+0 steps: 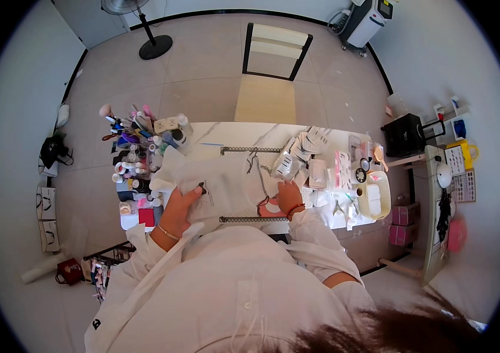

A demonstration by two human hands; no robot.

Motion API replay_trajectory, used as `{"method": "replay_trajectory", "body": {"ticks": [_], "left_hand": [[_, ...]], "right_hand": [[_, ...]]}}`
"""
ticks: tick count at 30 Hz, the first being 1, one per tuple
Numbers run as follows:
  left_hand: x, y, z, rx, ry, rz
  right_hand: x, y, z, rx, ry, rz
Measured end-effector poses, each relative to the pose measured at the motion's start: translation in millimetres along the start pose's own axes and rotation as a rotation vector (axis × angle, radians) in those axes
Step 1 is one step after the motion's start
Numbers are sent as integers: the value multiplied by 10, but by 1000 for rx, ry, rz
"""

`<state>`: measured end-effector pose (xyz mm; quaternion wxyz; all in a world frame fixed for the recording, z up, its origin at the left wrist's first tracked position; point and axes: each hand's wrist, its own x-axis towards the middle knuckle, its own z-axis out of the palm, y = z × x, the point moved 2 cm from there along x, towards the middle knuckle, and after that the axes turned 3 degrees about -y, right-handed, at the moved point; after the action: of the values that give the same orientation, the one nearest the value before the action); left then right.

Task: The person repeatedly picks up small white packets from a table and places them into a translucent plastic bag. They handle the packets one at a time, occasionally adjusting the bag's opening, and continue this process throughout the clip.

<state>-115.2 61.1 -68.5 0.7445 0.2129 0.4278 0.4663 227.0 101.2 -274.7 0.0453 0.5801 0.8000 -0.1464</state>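
Note:
My left hand grips the left part of a thin white sheet, its thumb on top and the other fingers mostly hidden. By the thumb tip is a small dark object, too small to name, with thin dark lines beside it. My right hand is curled at the right side of the sheet; what its fingers hold is not plain. Next to it lies a flat coral-coloured piece. A dark cord runs down towards that piece. Dark metal coils edge a perforated white board, partly covered by the sheet.
Bottles, jars and brushes crowd the table's left end. On the right are packets with printed cards, tweezers and a cream plastic basket. Beyond the table stand a chair and a fan.

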Motion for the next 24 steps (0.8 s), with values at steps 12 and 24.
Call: {"method": "replay_trajectory", "body": {"ticks": [12, 24], "left_hand": [[-55, -19, -23, -40, 5, -23], [-151, -14, -96, 61, 34, 38]], "right_hand": [[103, 29, -374, -7, 227, 138], [344, 186, -918, -59, 353, 165]]}}
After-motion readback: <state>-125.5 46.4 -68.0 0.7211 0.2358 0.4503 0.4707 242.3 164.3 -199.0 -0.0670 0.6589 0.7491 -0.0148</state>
